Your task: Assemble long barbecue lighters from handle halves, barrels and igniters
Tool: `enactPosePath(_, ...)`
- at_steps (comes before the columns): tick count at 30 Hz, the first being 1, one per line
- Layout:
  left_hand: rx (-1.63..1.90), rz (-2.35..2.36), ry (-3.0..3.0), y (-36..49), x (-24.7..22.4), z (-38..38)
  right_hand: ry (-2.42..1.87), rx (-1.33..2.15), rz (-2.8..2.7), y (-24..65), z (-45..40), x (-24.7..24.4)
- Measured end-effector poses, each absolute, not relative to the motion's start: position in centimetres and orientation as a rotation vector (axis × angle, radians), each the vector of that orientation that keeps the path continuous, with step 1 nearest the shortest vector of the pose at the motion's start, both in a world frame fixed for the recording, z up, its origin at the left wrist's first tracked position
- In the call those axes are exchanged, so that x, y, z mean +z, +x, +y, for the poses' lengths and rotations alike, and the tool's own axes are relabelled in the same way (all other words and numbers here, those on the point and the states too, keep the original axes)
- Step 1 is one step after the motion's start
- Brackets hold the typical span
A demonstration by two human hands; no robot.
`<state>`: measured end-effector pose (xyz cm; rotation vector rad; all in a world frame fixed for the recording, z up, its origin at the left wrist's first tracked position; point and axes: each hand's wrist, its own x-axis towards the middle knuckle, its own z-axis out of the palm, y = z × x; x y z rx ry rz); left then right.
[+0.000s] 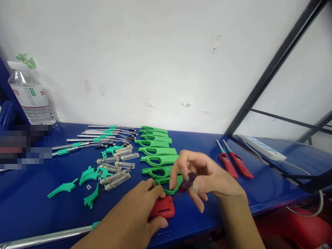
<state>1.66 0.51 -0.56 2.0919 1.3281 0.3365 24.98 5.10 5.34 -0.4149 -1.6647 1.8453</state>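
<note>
My left hand [141, 204] is closed round a red plastic handle [164, 207] near the table's front edge. Just right of it, my right hand [199, 173] pinches a small dark purple-and-red piece [188, 182] between thumb and fingers. A thin shaft seems to run from that piece toward the red handle. Behind both hands lies a column of green handle shells [158, 151]. A metal tube with a teal part [57, 237] lies at the lower left, partly hidden by my left forearm.
Left on the blue table [28, 197] are teal triggers [63, 187], clear cylinders [118, 180] and metal rods with wires [98, 136]. A water bottle [33, 100] stands at far left. Two red lighters [240, 164] and a power strip [264, 147] lie right. A black frame [272, 69] rises there.
</note>
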Motion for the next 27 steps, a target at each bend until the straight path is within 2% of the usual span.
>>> enactPosePath(19,0.321,1.331,2.082,1.96,0.07,0.37,-0.419,1.672,-1.727,25.29,5.33,4.94)
enactPosePath(27,0.318,1.326,2.097,1.73,-0.32,0.36,-0.33,1.803,-1.651,25.02,4.9,4.87)
